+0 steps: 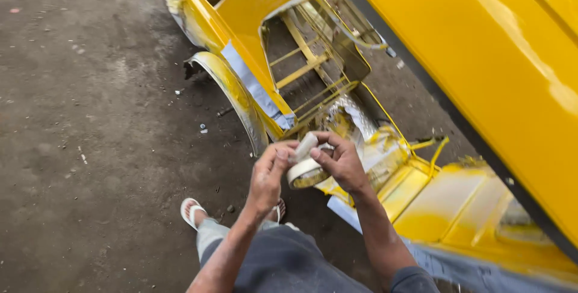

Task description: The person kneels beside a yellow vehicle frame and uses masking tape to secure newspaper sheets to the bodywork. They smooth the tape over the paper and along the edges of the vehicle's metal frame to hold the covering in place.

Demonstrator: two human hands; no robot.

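Note:
My left hand [269, 174] and my right hand [341, 160] meet in front of me over a roll of pale masking tape [304, 172]. The right hand grips the roll from the right side. The left hand's thumb and fingers pinch a strip of tape [304, 146] pulled up from the roll. Just beyond the hands stands a freshly painted yellow vehicle body [253, 4] with a yellow mudguard [232, 88] and a band of grey masking [253, 85] along one edge.
A large glossy yellow panel [500, 58] fills the upper right. Paint-spattered covering [373, 148] lies over parts below it. My sandalled foot [192, 211] rests on the dark concrete floor [90, 118], which is dotted with small debris.

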